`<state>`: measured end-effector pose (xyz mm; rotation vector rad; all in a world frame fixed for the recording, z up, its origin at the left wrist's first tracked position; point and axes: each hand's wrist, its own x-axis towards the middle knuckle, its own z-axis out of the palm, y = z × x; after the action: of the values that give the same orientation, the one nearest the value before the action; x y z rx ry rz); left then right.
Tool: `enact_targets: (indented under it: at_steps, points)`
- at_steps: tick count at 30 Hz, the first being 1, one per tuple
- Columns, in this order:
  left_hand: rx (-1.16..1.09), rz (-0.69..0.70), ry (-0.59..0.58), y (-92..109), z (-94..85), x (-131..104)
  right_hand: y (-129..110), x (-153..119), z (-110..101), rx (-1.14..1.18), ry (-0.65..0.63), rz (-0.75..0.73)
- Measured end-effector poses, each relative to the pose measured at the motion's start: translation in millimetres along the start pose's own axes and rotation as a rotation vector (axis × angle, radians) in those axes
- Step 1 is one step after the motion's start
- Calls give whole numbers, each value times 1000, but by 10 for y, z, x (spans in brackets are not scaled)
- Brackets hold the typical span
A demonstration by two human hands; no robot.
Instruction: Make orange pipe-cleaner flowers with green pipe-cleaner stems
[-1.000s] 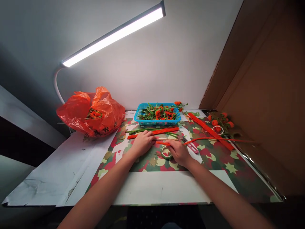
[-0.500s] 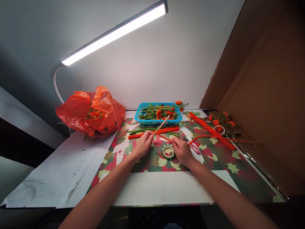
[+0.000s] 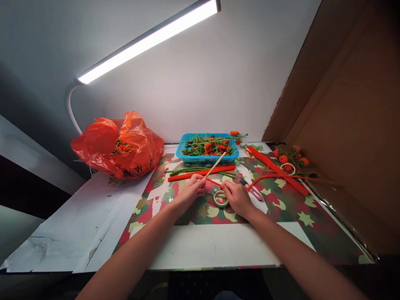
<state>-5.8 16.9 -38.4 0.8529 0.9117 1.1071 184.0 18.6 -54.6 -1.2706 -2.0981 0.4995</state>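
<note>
My left hand (image 3: 193,189) pinches the lower end of a thin wooden stick (image 3: 216,165), which slants up to the right toward the basket. An orange pipe cleaner (image 3: 265,177) runs from the stick's lower end through my right hand (image 3: 236,196) and trails off to the right. The fingers of my right hand are closed on it. Just below the pipe cleaner, beside my right hand, a roll of green tape (image 3: 220,200) lies on the table. Pink-handled snips (image 3: 255,192) rest to the right of that hand, partly hidden by it.
A blue basket (image 3: 206,160) holds orange flowers with green stems. Green and orange pipe cleaners (image 3: 179,176) lie before it. To the right are an orange bundle (image 3: 278,171), a white ring (image 3: 288,168) and more orange flowers (image 3: 283,159). A red plastic bag (image 3: 143,146) stands left, under a lamp (image 3: 150,43).
My left hand has shifted slightly right and down, and its fingers have turned around the stick. The stick's tip has moved a little right. My right hand has barely moved.
</note>
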Motion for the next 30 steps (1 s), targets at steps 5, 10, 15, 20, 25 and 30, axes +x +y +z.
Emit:
enact_targets:
  at_steps: [5,10,15,20,25,30]
  points:
    - [5,25,-48,5,7,-7,-5,5,3,-39,-18,12]
    - [-2,19,-68,4,3,-6,-25,8,-10,-20,-27,7]
    - [-40,6,-113,3,-19,-3,-29,14,-29,39,-39,3]
    - [-76,-42,-210,77,-58,-38,-32,34,-157,271,-130,-47]
    - [18,-152,-401,176,-106,-111,-4,60,-301,466,-232,45]
    - [160,-222,-527,212,-79,-167,54,96,-306,513,-216,54]
